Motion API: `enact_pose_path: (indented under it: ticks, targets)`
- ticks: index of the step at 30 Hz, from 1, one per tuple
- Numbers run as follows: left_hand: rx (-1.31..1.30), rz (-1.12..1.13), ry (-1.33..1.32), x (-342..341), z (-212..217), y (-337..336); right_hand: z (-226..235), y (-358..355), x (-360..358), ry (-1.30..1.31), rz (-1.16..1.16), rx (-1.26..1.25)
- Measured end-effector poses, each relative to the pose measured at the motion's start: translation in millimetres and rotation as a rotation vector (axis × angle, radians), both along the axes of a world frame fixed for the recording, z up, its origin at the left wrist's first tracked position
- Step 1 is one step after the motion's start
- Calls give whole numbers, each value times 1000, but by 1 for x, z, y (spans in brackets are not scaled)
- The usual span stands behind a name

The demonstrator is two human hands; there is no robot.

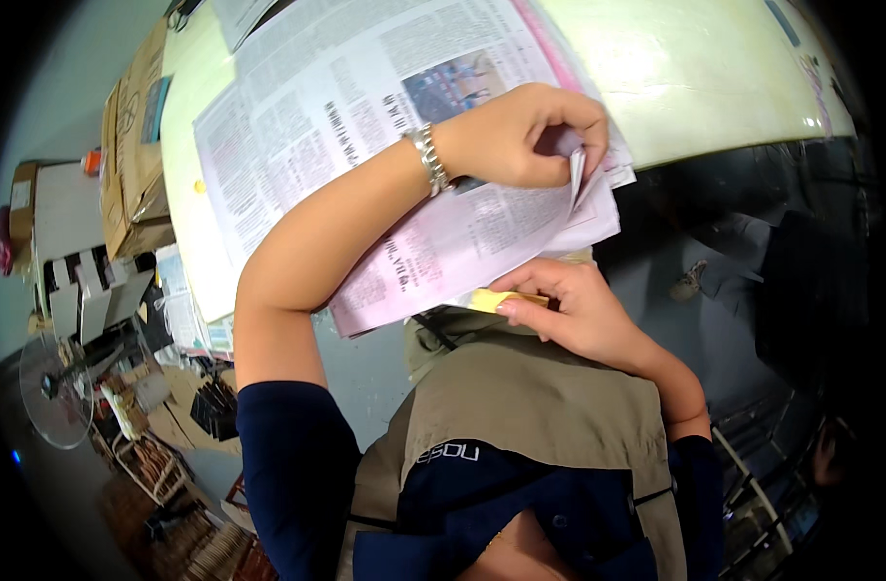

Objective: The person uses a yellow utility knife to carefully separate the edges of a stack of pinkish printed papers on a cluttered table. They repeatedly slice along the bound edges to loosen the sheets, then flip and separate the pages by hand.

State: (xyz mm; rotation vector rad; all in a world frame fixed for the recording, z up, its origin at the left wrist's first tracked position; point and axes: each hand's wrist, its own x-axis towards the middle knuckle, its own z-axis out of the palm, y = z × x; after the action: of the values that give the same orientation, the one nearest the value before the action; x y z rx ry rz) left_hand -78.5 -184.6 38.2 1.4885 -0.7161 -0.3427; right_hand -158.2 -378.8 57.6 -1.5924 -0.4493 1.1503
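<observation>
A stack of printed newspaper sheets [298,155] lies on the pale table, its near corner hanging over the edge toward me. My left hand [535,136], with a metal bracelet at the wrist, reaches across the sheets. Its fingers are closed on the right edge of the newspaper, where a corner is curled up between thumb and fingers. Lower down, close to my apron [540,378], my right hand [583,310] pinches a small yellow flat piece [496,300] just under the sheets' near edge. What this piece is I cannot make out; my fingers cover part of it.
The pale glossy table [714,77] reaches to the far right. On the left stand a cardboard box [138,136], stacked papers [177,300] and a round fan [56,387]. Beyond the right table edge, a person's shoe [690,281] and dark clothing show.
</observation>
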Motion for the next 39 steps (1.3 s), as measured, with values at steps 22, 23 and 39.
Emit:
enact_pose_path:
  ticks: [22,23,39]
  targets:
    - [-144,31,60,-1,3,1,-2,-67,9,116,-90,-103]
    - [-99,29,28,-3,2,2,-8,-83,9,70,-217,-45]
    - [395,41,-580,-3,6,-15,-15,-120,16,-112,-575,-12]
